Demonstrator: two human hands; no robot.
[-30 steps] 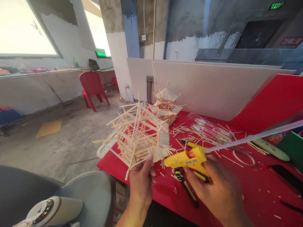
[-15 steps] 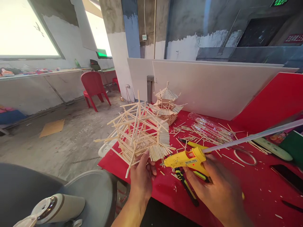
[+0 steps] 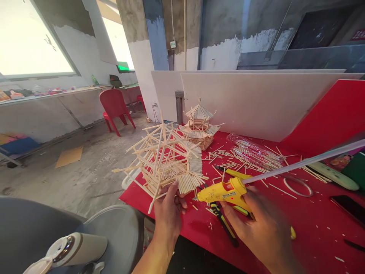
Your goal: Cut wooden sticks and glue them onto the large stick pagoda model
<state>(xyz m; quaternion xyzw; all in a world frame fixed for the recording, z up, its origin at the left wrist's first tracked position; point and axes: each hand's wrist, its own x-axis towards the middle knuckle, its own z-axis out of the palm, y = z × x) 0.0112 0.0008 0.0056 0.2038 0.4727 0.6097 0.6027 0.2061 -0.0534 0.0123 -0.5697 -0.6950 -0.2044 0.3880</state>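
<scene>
My left hand [image 3: 169,207] is closed at the near edge of a pavilion model built of thin wooden sticks [image 3: 159,163], thumb on top and fingers curled. The model's upper part is an open frame, and rows of short sticks cover part of the roof on its right side. In my right hand [image 3: 262,224] is a yellow hot glue gun [image 3: 221,192], its nozzle pointing left, just right of the covered roof panel. A long translucent glue stick [image 3: 296,165] runs out of its back. Pliers with black and yellow handles [image 3: 225,226] lie partly beneath the gun.
A second stick pavilion [image 3: 199,125], with roofed tiers, stands behind on the red tabletop [image 3: 313,236]. Loose sticks, a bag of sticks [image 3: 253,152], a yellow cutter [image 3: 236,174], a tape ring [image 3: 298,186] and a phone [image 3: 349,209] lie rightward. A bottle [image 3: 80,247] rests on a grey stool [image 3: 119,228].
The camera view has turned slightly. The stick model and my left hand appear a little further left; both hands keep their grips, and the glue gun stays nearly in place.
</scene>
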